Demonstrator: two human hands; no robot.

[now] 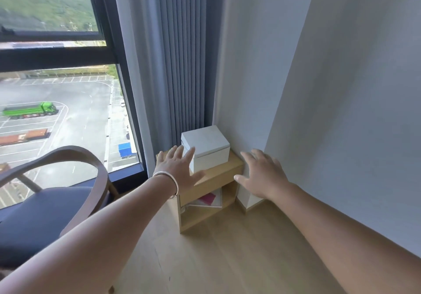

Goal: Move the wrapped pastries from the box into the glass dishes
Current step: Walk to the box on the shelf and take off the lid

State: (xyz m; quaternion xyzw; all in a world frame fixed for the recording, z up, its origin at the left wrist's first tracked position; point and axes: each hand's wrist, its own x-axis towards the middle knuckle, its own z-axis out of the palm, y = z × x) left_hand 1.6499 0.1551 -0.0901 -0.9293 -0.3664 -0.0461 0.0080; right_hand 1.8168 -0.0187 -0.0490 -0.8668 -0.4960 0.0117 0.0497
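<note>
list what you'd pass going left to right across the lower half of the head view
chair → left hand → white box on the wooden side table → right hand → white wall

Small wooden side table (218, 175) by grey curtain (177, 65), blue-cushioned chair (45, 214) near the window (57, 88).

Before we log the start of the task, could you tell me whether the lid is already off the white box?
No, the white box sits closed on the wooden stand, lid on, with both open hands, left and right, reaching toward it.
</note>
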